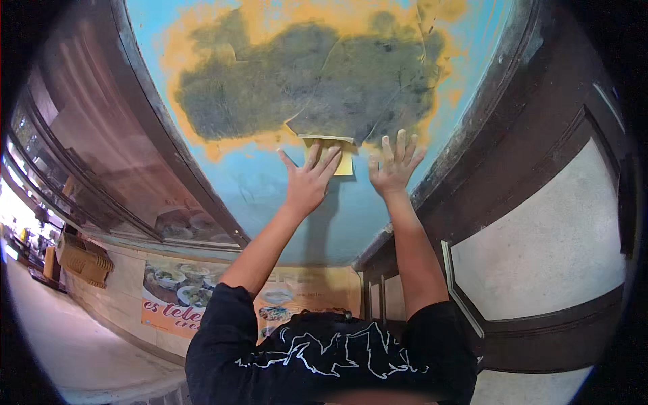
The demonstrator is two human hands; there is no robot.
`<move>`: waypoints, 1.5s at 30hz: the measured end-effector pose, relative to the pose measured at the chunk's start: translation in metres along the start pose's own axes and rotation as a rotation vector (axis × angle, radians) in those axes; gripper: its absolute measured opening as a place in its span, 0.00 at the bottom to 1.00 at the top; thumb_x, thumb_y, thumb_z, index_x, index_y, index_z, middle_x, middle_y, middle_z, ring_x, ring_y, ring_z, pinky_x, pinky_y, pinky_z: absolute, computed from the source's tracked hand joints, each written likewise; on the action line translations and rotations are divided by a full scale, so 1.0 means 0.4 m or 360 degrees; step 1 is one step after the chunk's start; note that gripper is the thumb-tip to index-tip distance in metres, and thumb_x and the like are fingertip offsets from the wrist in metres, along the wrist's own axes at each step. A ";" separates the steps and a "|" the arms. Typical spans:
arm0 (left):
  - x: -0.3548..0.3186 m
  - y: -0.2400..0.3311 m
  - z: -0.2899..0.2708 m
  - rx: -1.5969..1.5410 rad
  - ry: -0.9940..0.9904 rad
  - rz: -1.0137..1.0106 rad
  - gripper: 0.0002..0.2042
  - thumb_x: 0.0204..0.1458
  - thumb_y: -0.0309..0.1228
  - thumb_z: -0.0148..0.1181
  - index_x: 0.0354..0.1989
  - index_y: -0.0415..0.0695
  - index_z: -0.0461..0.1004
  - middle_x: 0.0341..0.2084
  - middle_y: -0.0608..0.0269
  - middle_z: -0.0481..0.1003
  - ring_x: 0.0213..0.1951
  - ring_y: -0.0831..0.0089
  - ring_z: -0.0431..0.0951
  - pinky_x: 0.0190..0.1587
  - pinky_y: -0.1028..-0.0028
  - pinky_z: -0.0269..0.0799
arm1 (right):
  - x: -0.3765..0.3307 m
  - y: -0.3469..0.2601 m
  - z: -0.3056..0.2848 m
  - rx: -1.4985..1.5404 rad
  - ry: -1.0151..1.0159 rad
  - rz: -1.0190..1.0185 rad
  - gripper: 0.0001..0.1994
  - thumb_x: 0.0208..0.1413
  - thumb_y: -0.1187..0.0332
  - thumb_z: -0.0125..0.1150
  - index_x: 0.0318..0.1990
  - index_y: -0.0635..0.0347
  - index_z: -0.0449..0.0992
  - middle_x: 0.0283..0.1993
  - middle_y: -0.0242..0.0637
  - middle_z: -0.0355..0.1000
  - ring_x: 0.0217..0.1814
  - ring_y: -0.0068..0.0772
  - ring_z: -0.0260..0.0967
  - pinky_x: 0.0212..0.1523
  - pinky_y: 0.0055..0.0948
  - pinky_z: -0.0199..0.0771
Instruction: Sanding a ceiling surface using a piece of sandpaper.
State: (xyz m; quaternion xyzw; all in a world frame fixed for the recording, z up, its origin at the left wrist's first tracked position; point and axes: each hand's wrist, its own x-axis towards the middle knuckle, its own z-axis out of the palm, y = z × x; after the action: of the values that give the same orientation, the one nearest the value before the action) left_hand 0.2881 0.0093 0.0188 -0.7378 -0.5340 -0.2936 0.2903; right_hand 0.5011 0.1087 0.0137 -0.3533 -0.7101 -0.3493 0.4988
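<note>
Overhead is a light blue painted panel point(270, 223) with a large dark grey patch point(304, 81) ringed by orange-yellow. My left hand point(312, 181) holds a folded yellow sheet of sandpaper point(344, 164) against the panel, at the patch's lower edge. Its fingers press over the sheet, and the upper fold stands up a little. Thin cracks or lifted edges run across the grey area. To the right, my right hand point(395, 169) has its fingers spread on or close to the panel, with nothing in it.
Dark wooden frames point(466, 128) border the panel on both sides. A white panelled section point(547, 236) stands at the right. Below hangs an orange food banner point(172, 324). A brown slatted box point(82, 260) sits at the far left, by a pale surface.
</note>
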 end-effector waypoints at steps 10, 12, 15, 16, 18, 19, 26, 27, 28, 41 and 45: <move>-0.049 0.063 0.098 -0.0046 -0.0192 -0.0083 0.30 0.46 0.27 0.53 0.63 0.54 0.64 0.63 0.78 0.61 0.64 0.64 0.60 0.50 0.16 0.31 | -0.012 0.057 0.034 -0.0015 0.0066 0.0006 0.24 0.60 0.50 0.47 0.63 0.41 0.61 0.71 0.39 0.52 0.74 0.57 0.43 0.68 0.68 0.28; 0.013 0.061 0.097 -0.0007 -0.0115 0.0010 0.31 0.45 0.28 0.54 0.63 0.54 0.64 0.64 0.77 0.61 0.64 0.63 0.60 0.50 0.16 0.28 | -0.017 0.075 0.036 -0.0014 0.0055 0.0006 0.24 0.60 0.50 0.47 0.63 0.40 0.61 0.71 0.39 0.52 0.74 0.57 0.43 0.68 0.67 0.28; 0.018 0.081 0.118 0.0004 -0.0147 -0.0034 0.31 0.45 0.29 0.54 0.64 0.54 0.64 0.64 0.77 0.61 0.65 0.63 0.60 0.51 0.16 0.27 | -0.028 0.092 0.060 0.0005 0.0089 0.0009 0.24 0.60 0.49 0.47 0.63 0.40 0.62 0.72 0.38 0.52 0.74 0.55 0.43 0.68 0.67 0.27; -0.006 0.087 0.139 -0.0043 -0.0166 -0.0058 0.31 0.45 0.30 0.54 0.64 0.55 0.63 0.64 0.77 0.61 0.66 0.63 0.59 0.52 0.17 0.24 | -0.027 0.097 0.059 -0.0023 0.0060 -0.0035 0.25 0.60 0.49 0.47 0.64 0.42 0.61 0.72 0.41 0.51 0.75 0.56 0.40 0.69 0.66 0.25; -0.065 0.096 0.187 -0.0046 -0.0206 -0.0080 0.31 0.45 0.30 0.55 0.64 0.55 0.64 0.64 0.77 0.61 0.66 0.63 0.58 0.52 0.17 0.24 | -0.032 0.109 0.063 -0.0054 0.0016 -0.0091 0.26 0.59 0.49 0.48 0.64 0.44 0.60 0.72 0.43 0.51 0.76 0.57 0.38 0.69 0.65 0.24; -0.082 0.104 0.205 -0.0046 -0.0242 -0.0103 0.31 0.45 0.29 0.55 0.64 0.55 0.64 0.64 0.77 0.61 0.66 0.63 0.58 0.52 0.17 0.24 | -0.038 0.116 0.069 -0.0042 0.0008 -0.0081 0.26 0.59 0.49 0.48 0.64 0.44 0.60 0.72 0.43 0.51 0.76 0.57 0.38 0.69 0.65 0.24; 0.050 0.099 0.155 0.0019 -0.0072 -0.0080 0.30 0.46 0.29 0.55 0.63 0.53 0.65 0.61 0.74 0.64 0.65 0.62 0.59 0.53 0.18 0.25 | -0.054 0.138 0.086 0.0009 0.0102 -0.0011 0.23 0.62 0.49 0.43 0.64 0.36 0.61 0.72 0.36 0.52 0.75 0.52 0.42 0.69 0.66 0.25; 0.064 0.093 0.140 0.0032 -0.0008 -0.0056 0.30 0.46 0.29 0.55 0.63 0.53 0.65 0.62 0.75 0.64 0.65 0.62 0.59 0.53 0.18 0.26 | -0.055 0.135 0.087 0.0013 0.0103 -0.0014 0.23 0.62 0.49 0.43 0.64 0.36 0.61 0.72 0.36 0.52 0.75 0.52 0.42 0.69 0.66 0.25; 0.054 0.093 0.144 0.0034 -0.0007 -0.0060 0.30 0.46 0.29 0.55 0.63 0.53 0.65 0.62 0.75 0.64 0.65 0.62 0.59 0.53 0.18 0.26 | -0.055 0.132 0.088 0.0023 0.0105 -0.0006 0.23 0.62 0.49 0.43 0.64 0.36 0.61 0.72 0.36 0.51 0.75 0.52 0.42 0.69 0.66 0.25; 0.028 0.089 0.156 0.0010 -0.0008 -0.0119 0.28 0.51 0.26 0.48 0.64 0.54 0.64 0.62 0.74 0.64 0.66 0.61 0.58 0.52 0.18 0.23 | -0.047 0.115 0.078 0.0007 0.0095 -0.0033 0.24 0.62 0.49 0.43 0.64 0.39 0.60 0.72 0.38 0.51 0.76 0.53 0.40 0.69 0.66 0.25; -0.066 0.095 0.209 -0.0044 -0.0171 -0.0092 0.28 0.50 0.26 0.48 0.63 0.55 0.64 0.62 0.74 0.63 0.69 0.64 0.53 0.51 0.17 0.27 | -0.042 0.100 0.073 0.0019 0.0082 -0.0019 0.24 0.62 0.49 0.44 0.64 0.39 0.60 0.72 0.38 0.50 0.76 0.53 0.39 0.69 0.66 0.24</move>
State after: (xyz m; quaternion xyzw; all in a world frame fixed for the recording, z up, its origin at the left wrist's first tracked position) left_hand 0.3281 0.0450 -0.0604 -0.7407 -0.5658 -0.2692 0.2425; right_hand 0.5259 0.1513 -0.0040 -0.3370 -0.7011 -0.3572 0.5170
